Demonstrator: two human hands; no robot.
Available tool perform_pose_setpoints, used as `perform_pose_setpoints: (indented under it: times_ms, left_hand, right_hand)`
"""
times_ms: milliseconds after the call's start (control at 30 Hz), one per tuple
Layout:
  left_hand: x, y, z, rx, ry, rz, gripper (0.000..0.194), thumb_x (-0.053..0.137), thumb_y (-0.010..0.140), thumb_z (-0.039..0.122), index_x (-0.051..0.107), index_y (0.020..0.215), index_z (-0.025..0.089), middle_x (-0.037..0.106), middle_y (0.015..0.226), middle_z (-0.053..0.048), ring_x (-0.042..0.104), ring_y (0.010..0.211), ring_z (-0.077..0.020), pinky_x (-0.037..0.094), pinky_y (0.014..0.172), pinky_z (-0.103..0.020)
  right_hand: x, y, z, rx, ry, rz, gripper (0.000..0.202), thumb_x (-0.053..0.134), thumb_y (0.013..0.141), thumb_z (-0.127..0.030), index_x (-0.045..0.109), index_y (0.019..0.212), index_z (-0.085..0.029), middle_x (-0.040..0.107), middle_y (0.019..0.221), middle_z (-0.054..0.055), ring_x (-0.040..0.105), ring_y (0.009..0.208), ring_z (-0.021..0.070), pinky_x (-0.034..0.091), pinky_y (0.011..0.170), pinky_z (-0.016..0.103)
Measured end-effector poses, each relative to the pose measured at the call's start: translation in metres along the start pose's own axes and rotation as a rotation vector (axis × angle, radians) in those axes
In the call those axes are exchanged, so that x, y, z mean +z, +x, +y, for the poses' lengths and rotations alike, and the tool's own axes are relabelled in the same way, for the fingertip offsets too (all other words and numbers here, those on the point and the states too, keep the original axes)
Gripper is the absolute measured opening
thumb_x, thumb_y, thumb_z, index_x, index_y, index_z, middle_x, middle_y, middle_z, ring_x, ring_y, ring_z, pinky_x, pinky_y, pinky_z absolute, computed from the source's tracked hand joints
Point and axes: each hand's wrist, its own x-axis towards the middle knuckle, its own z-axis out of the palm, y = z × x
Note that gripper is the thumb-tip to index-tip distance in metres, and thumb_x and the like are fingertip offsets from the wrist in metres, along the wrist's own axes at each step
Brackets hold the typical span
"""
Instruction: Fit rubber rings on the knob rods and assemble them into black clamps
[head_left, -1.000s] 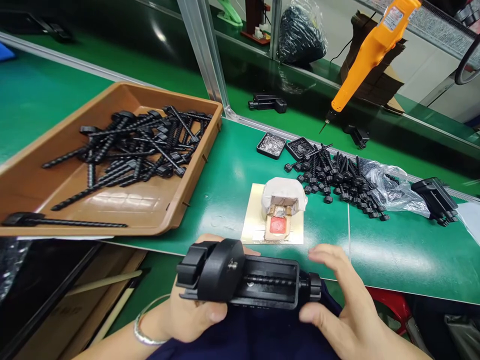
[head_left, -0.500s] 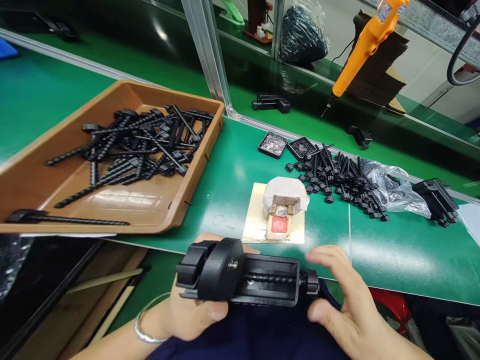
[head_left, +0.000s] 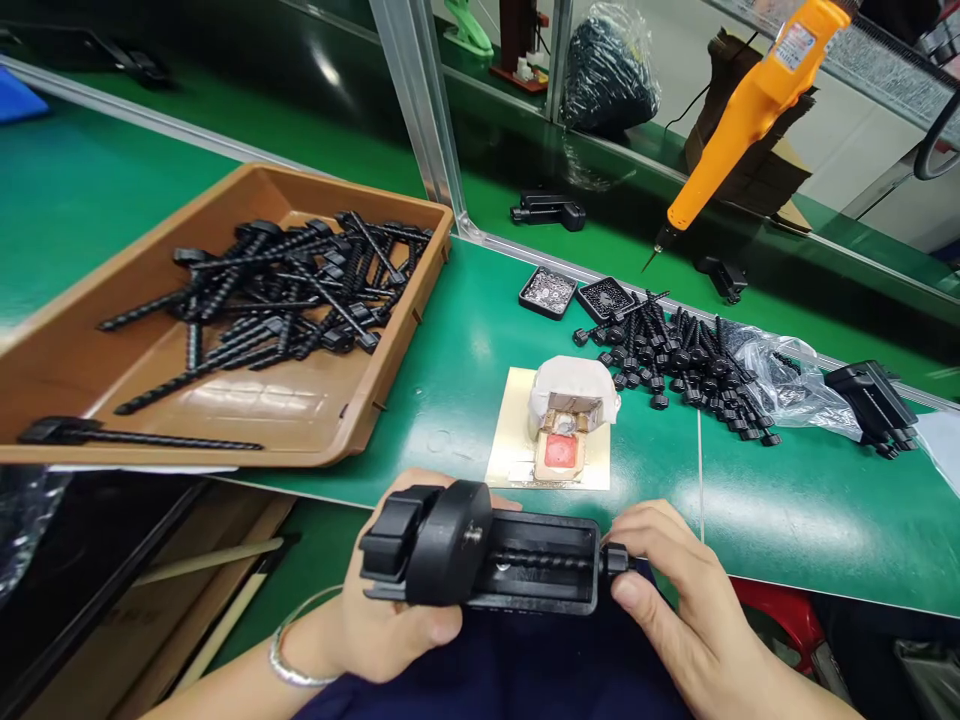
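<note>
My left hand (head_left: 394, 610) is wrapped round a black plastic clamp (head_left: 457, 550), thumb in front and fingers behind. The clamp has a rounded jaw at its left part and an open channel with a black threaded rod (head_left: 544, 562) running along it. At the rod's right end sits a black knob (head_left: 616, 560). My right hand (head_left: 675, 590) pinches this knob between thumb and fingers. The clamp lies level above my lap, in front of the bench edge.
A brown tray (head_left: 367, 400) of black threaded rods stands left. Beyond my hands is a white-and-red fixture (head_left: 562, 450) on a yellowish plate. Behind it are small parts boxes (head_left: 547, 292), piled knobbed screws (head_left: 690, 350) and a black assembly (head_left: 870, 400). An orange electric screwdriver (head_left: 742, 130) hangs above.
My right hand has closed from apart onto the knob at the rod's end. The clamp stays in my left hand, shifted slightly. The hanging screwdriver appears tilted a little differently.
</note>
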Motion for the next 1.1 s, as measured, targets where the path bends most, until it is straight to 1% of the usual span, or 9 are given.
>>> perform_pose_setpoints:
  times_ms: [133,333,433,533,600,700,800,967,1100]
  left_hand:
    - [0.002,0.004,0.006,0.041,0.034,0.032,0.051,0.063,0.084,0.059,0.054,0.114,0.019,0.068,0.095,-0.008,0.072,0.079,-0.0233,0.061,0.068,-0.03]
    - [0.001,0.003,0.006,0.064,0.086,0.066,0.049,0.06,0.086,0.058,0.059,0.114,0.018,0.069,0.094,-0.009,0.072,0.079,-0.0262,0.062,0.063,-0.031]
    - [0.0,0.001,0.005,0.055,0.09,0.069,0.047,0.062,0.085,0.055,0.059,0.116,0.02,0.069,0.095,-0.01,0.072,0.078,-0.0269,0.063,0.064,-0.032]
    - [-0.003,-0.003,0.003,0.073,0.128,0.077,0.046,0.065,0.084,0.053,0.06,0.116,0.02,0.07,0.095,-0.01,0.071,0.077,-0.0275,0.062,0.064,-0.033]
    - [-0.004,-0.005,0.001,0.082,0.166,0.113,0.046,0.065,0.083,0.054,0.062,0.114,0.02,0.069,0.094,-0.01,0.07,0.077,-0.0282,0.062,0.065,-0.035]
    - [-0.005,-0.005,-0.002,0.086,0.186,0.156,0.049,0.063,0.082,0.057,0.062,0.114,0.021,0.066,0.095,-0.01,0.069,0.079,-0.0282,0.061,0.068,-0.037]
    - [-0.005,-0.002,0.001,0.07,0.135,0.114,0.048,0.063,0.083,0.056,0.058,0.117,0.022,0.067,0.095,-0.009,0.071,0.078,-0.0278,0.062,0.066,-0.035]
    - [-0.007,-0.001,0.014,0.041,0.105,0.085,0.045,0.068,0.08,0.052,0.059,0.114,0.024,0.069,0.092,-0.007,0.072,0.074,-0.0276,0.063,0.061,-0.033]
    - [-0.009,0.007,0.033,-0.065,0.132,0.138,0.049,0.073,0.078,0.043,0.056,0.122,0.029,0.074,0.093,-0.003,0.073,0.073,-0.0274,0.065,0.063,-0.033]
  right_hand:
    - [-0.001,0.003,0.002,-0.03,-0.005,0.057,0.015,0.052,0.099,-0.034,0.053,0.111,-0.024,0.061,0.101,0.004,0.057,0.095,0.0177,0.049,0.083,0.029]
    - [0.002,0.013,0.006,-0.013,-0.003,-0.105,0.026,0.045,0.101,-0.042,0.06,0.099,-0.021,0.063,0.088,0.005,0.058,0.085,0.0204,0.05,0.076,0.034]
    - [0.007,0.015,0.009,-0.121,-0.077,0.018,0.009,0.059,0.093,-0.028,0.057,0.098,-0.02,0.063,0.086,0.005,0.058,0.085,0.0215,0.05,0.075,0.035]
    - [0.009,0.017,0.008,-0.231,-0.125,0.128,0.015,0.058,0.086,-0.01,0.055,0.095,-0.022,0.064,0.082,0.002,0.06,0.082,0.0195,0.049,0.077,0.035]
    - [0.005,0.019,0.005,-0.2,-0.087,0.107,0.015,0.063,0.087,-0.013,0.057,0.097,-0.023,0.067,0.085,0.001,0.063,0.082,0.0181,0.05,0.077,0.033]
    - [-0.002,0.021,-0.002,-0.062,-0.014,0.035,0.016,0.068,0.089,-0.034,0.063,0.101,-0.024,0.071,0.089,0.001,0.067,0.082,0.0174,0.052,0.074,0.028]
    - [-0.001,0.021,-0.003,-0.047,0.007,0.075,0.018,0.063,0.092,-0.041,0.065,0.094,-0.024,0.071,0.083,0.001,0.068,0.078,0.016,0.053,0.071,0.026]
    - [0.001,0.023,0.003,-0.2,-0.073,0.178,0.017,0.068,0.089,-0.035,0.055,0.088,-0.024,0.072,0.083,-0.001,0.068,0.074,0.0162,0.054,0.08,0.033]
    - [-0.008,0.027,0.001,-0.453,-0.355,0.132,0.018,0.061,0.093,-0.033,0.056,0.108,-0.023,0.075,0.09,0.007,0.072,0.078,0.0235,0.057,0.08,0.043]
